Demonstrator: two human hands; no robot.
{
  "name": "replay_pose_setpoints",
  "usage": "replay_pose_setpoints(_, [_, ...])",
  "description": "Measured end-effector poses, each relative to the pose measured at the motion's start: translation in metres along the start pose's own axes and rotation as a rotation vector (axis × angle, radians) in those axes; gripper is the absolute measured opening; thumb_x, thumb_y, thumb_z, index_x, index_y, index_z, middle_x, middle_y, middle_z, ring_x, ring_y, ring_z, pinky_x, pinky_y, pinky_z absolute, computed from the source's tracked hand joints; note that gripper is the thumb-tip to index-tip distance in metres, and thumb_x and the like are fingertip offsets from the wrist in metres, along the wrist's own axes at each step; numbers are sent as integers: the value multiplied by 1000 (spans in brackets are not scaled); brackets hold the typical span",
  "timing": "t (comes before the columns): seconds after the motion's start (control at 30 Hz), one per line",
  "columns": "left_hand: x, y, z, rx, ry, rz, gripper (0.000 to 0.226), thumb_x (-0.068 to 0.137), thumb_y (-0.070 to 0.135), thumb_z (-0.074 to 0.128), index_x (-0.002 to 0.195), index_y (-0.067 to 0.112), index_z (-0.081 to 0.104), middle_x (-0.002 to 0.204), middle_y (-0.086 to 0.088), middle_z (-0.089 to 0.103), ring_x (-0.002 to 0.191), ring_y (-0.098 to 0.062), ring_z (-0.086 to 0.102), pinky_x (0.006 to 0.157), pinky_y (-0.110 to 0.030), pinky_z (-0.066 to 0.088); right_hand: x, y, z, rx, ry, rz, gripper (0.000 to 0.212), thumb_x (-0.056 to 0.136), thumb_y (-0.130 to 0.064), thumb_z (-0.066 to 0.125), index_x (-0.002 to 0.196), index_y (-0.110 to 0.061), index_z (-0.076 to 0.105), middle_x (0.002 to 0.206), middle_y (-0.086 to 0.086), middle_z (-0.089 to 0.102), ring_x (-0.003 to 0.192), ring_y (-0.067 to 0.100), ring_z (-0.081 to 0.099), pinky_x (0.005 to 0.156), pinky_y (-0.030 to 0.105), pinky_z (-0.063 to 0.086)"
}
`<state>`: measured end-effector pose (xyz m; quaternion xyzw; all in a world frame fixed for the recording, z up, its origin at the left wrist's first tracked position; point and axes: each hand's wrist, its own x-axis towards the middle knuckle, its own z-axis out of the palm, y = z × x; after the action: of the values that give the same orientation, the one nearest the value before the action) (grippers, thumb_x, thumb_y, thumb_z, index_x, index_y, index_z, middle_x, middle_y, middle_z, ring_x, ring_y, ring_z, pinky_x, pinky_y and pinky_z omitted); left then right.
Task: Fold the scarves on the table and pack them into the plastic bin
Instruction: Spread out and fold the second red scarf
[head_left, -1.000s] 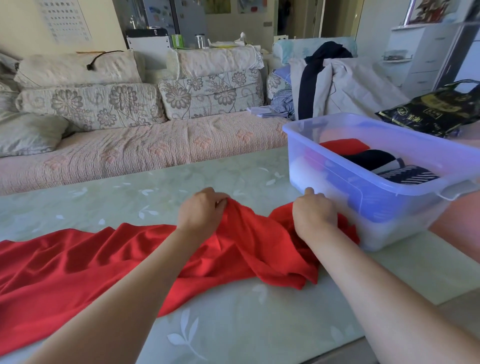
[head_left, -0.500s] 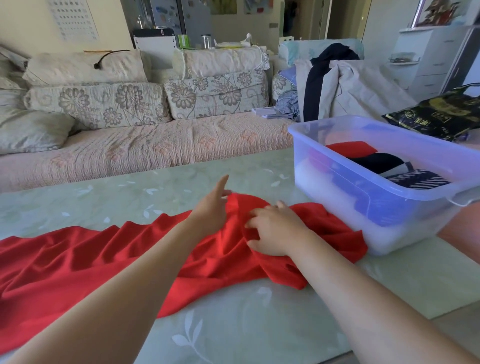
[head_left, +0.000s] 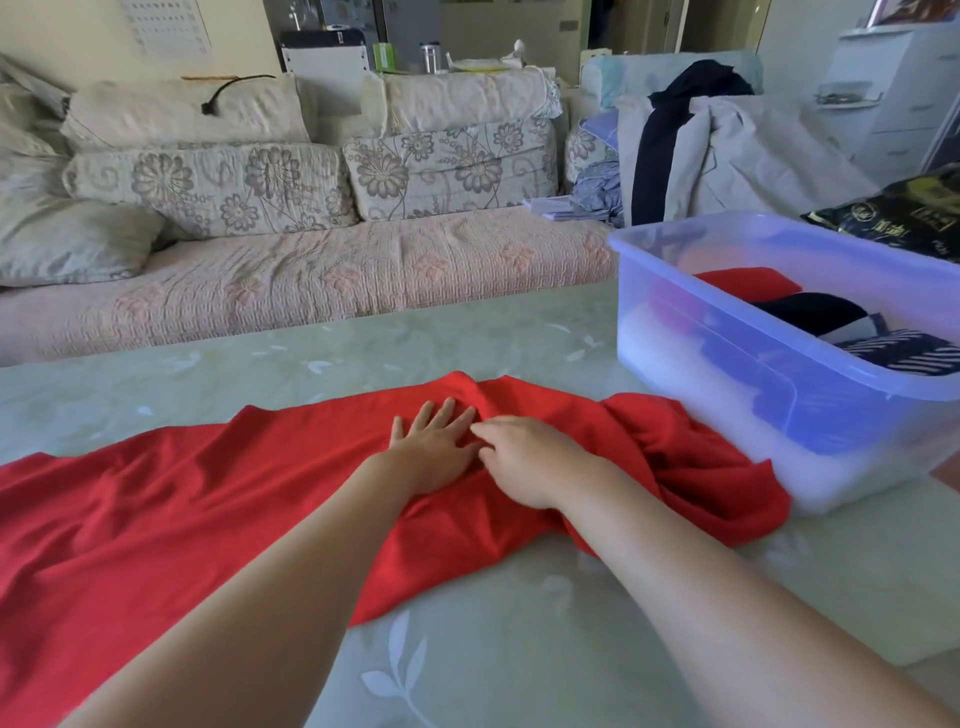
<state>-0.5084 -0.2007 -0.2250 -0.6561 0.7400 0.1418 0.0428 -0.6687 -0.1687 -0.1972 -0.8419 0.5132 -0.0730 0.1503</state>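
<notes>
One red scarf (head_left: 208, 499) sprawls over the table (head_left: 467, 649) from the frame's left edge to the plastic bin (head_left: 779, 395) at right. The left hand (head_left: 436, 452) lies flat on it, fingers spread. The right hand (head_left: 524, 462) rests beside it, fingers bent, and I cannot tell if it pinches. The cloth is probably light, limp and slippery, best lifted by its corners.

No text legible. Black bag (head_left: 898, 218) just behind plastic bin (head_left: 727, 260): gold printed characters and round emblems, too blurred to read. Wall chart (head_left: 166, 26) above sofa (head_left: 311, 280), far left of bin: rows of tiny marks, unreadable.
</notes>
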Motion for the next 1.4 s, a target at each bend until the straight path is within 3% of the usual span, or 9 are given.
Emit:
replay_pose_setpoints(0.17, [-5,-22,-3,-116,276,43,53,103,40,34,154,30,23,162,4,21,149,-17,15,121,-41,10,6,29,13,-244,-139,161,70,100,-61,26,160,-28,9,168,5,0,154,22,3,124,44,10])
replay_pose_setpoints(0.4, [-76,-66,7,51,791,180,24,85,22,43,99,24,63,102,5,60,94,-24,56,77,-37,41,11,17,10,-360,-47,139,62,103,-46,33,159,-23,17,166,11,10,153,28,9,123,46,11])
replay_pose_setpoints(0.57, [-119,-84,18,86,737,138,27,86,30,39,100,24,61,101,6,60,90,-24,59,75,-37,44,-4,-32,14,-231,122,-120,49,100,-29,45,148,-19,42,156,10,36,143,28,33,116,39,28])
replay_pose_setpoints(0.77, [-144,-99,27,-86,384,-26,67,91,61,23,147,27,34,152,7,37,140,-17,34,112,-37,29,-36,-68,50,-159,-196,17,77,100,-60,35,159,-33,-6,166,6,-15,154,23,-9,123,51,1])
replay_pose_setpoints(0.9, [-155,-112,30,-70,210,-33,73,93,69,26,155,35,10,163,9,10,151,-11,3,122,-41,5,-47,-47,26,-156,-340,66,89,94,-64,47,158,-34,-7,165,1,-21,152,17,-16,124,43,-3])
replay_pose_setpoints(1.07, [-167,-124,39,-5,167,-56,116,51,99,-9,153,45,-1,163,9,-9,150,-15,-14,121,-48,-8,-61,-30,-1,-162,-444,114,98,87,-61,62,158,-38,-2,165,-4,-18,152,13,-12,125,42,2])
replay_pose_setpoints(1.2, [-171,-123,35,42,228,-114,92,74,85,4,155,40,11,164,6,6,151,-19,-1,120,-51,-3,-62,-34,-15,-168,-483,148,100,85,-52,70,158,-38,4,167,-1,-12,154,15,-4,125,40,8])
replay_pose_setpoints(1.3, [-173,-108,32,25,524,89,71,82,72,27,139,35,48,146,5,46,138,-20,37,113,-43,26,-64,-44,-10,-180,-371,81,91,78,-45,74,154,-42,24,167,-3,4,152,19,15,122,40,21])
replay_pose_setpoints(1.4, [-174,-77,30,-26,613,363,37,79,61,55,104,37,65,115,15,59,108,-12,54,92,-34,41,-75,-53,-1,-46,-300,19,58,69,-39,74,121,-44,51,155,-16,24,136,23,38,80,33,57])
